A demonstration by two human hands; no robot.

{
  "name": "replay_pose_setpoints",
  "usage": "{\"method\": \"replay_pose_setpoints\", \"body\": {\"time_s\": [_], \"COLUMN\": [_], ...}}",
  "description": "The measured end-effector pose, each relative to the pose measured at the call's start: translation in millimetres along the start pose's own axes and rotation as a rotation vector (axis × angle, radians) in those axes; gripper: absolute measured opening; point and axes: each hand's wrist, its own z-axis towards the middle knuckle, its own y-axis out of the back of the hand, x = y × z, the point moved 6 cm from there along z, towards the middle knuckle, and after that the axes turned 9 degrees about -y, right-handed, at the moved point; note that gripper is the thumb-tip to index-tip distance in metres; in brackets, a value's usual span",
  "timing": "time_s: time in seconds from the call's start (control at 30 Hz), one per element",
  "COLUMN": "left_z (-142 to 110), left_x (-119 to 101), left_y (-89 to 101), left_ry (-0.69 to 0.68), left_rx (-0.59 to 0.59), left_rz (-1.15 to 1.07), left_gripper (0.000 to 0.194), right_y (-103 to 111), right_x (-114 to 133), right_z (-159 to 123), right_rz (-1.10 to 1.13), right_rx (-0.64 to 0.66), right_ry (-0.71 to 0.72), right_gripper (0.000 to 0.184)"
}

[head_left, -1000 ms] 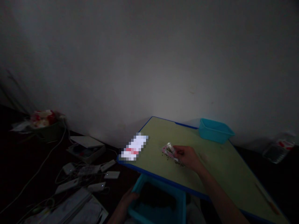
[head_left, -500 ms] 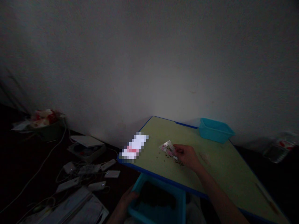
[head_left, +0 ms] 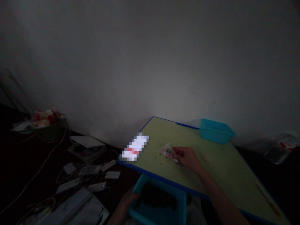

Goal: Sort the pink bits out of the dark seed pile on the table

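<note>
My right hand (head_left: 185,157) pinches a small white-and-pink patterned card (head_left: 167,152) low over the table (head_left: 187,132); whether the card is stiff or a flat packet is hard to tell. Small dark crumbs (head_left: 161,164) lie scattered around and below it. Below the table's near edge, my left hand (head_left: 130,197) grips the left rim of a blue plastic bin (head_left: 161,217). Dark loose material (head_left: 156,195) covers the far part of the bin's floor. The left fingertips are partly hidden by the rim.
A second blue bin (head_left: 217,131) stands at the table's back right corner. A blurred bright phone-like slab (head_left: 136,147) lies at the left edge. A thin stick-like tool (head_left: 267,198) rests at right. Chargers and cables (head_left: 90,170) clutter the floor; a bottle (head_left: 280,148) is beyond the table.
The card in my right hand has shifted slightly down and tilted a little. Some crumbs near it lie farther left. My left hand and its bin look unmoved.
</note>
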Motion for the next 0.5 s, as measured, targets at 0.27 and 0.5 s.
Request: {"method": "replay_pose_setpoints", "body": {"time_s": [0.27, 0.5], "left_z": [-9, -12], "left_x": [-14, -20], "left_y": [-8.9, -11.0], "left_ry": [0.012, 0.012], "left_rx": [0.015, -0.024], "left_rz": [-0.021, -0.05], "left_gripper": [0.038, 0.03], "right_y": [1, 3], "right_x": [-5, -2], "right_z": [-9, -11], "right_rz": [0.003, 0.025], "right_rx": [-0.004, -0.019], "right_ry": [0.035, 0.031], "right_gripper": [0.041, 0.039]}}
